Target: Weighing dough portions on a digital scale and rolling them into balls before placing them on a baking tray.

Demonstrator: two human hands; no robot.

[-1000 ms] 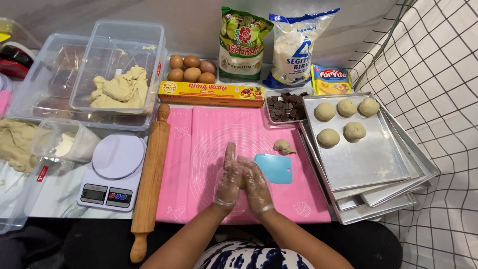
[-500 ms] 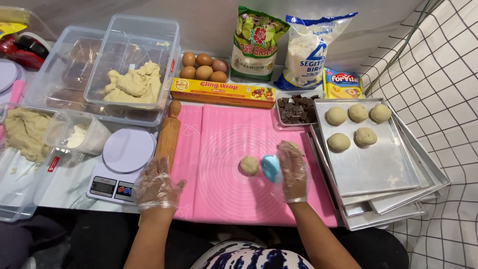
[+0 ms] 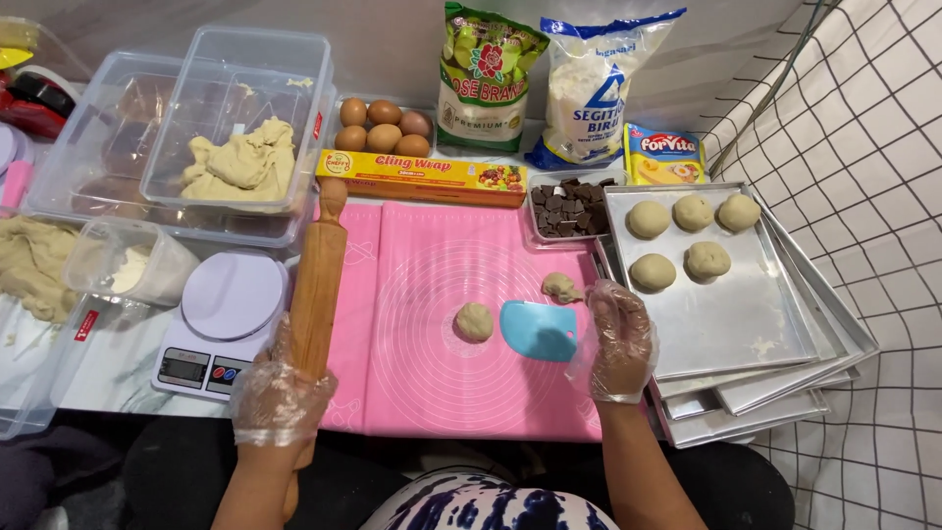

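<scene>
Plastic gloves on both hands, and we're looking straight down at them. Left hand (image 3: 280,393) is wrapped around the near end of the wooden rolling pin (image 3: 316,285), which lies along the left edge of the pink mat (image 3: 432,383). Right hand (image 3: 618,339) sits loosely curled at the mat's right edge, holding nothing, fingers just beside the blue scraper (image 3: 538,331). Left of the scraper, a small dough ball (image 3: 474,321) rests on the mat; a smaller dough scrap (image 3: 560,287) lies a little farther up. Left of the pin, a white kitchen scale (image 3: 221,319) stands on the surface. On the right, stacked metal trays (image 3: 746,314), with five dough balls (image 3: 677,240) on the top one. Farther back, a tub of chocolate chunks (image 3: 567,206), a long yellow box of wrap (image 3: 422,177), a clear container of dough (image 3: 240,162), brown eggs (image 3: 383,125) and two bags (image 3: 540,79) against the wall.
</scene>
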